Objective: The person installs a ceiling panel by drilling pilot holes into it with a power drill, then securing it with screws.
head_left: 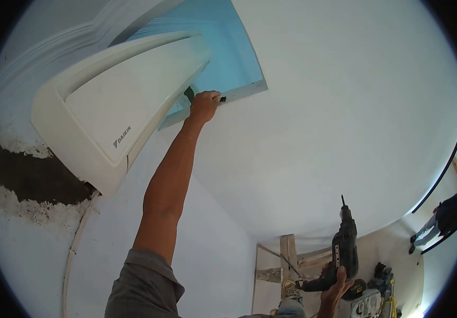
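Observation:
My left hand (205,106) is raised to the lower edge of a blue-lined wall recess (234,58), its fingers closed. Small black pieces (222,99) show at the fingertips, too small to name surely; they may be screws. Just left of this hand hangs a white Daikon-shaped wall air conditioner (128,100) marked DAIKIN, whose right end reaches into the recess. Lower right, my right hand (337,289) is wrapped round the handle of a black power drill (345,244). The drill's bit points up, apart from the wall.
Bare dark plaster (27,175) shows under the air conditioner, with a thin pipe (72,254) running down the wall. Below me are wooden framing (287,254), my shoe (291,289) and a grey box (363,305) beside tools. Another person (445,217) stands far right.

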`<action>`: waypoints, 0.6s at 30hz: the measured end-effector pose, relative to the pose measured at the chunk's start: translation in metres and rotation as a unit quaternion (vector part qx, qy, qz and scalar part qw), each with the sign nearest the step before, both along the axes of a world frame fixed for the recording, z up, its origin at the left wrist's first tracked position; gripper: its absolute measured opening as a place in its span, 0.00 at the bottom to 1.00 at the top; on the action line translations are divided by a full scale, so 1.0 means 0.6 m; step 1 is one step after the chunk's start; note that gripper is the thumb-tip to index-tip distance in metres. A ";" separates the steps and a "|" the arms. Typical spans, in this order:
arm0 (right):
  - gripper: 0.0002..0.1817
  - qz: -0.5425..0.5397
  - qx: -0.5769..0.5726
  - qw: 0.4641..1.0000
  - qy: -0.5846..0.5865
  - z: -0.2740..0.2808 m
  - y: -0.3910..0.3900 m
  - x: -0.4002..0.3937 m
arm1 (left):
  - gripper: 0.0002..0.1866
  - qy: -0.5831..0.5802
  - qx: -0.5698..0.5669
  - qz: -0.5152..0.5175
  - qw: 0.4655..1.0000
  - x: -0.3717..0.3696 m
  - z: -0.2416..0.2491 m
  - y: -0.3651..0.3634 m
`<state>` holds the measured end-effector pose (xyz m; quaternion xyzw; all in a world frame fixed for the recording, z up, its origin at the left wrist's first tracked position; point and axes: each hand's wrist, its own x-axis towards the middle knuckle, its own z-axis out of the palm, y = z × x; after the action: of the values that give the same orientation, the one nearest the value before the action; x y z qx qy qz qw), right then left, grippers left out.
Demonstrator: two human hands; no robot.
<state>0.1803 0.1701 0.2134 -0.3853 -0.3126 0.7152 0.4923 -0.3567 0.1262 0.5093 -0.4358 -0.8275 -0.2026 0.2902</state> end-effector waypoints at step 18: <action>0.28 0.155 0.207 0.964 0.061 -0.012 0.157 -0.258 | 0.14 0.001 -0.136 0.077 0.988 0.006 0.010 0.022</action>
<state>0.0252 0.2641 0.2063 -0.1768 -0.4792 0.7245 0.4628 -0.3532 0.1396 0.5150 -0.4063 -0.8781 -0.0649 0.2441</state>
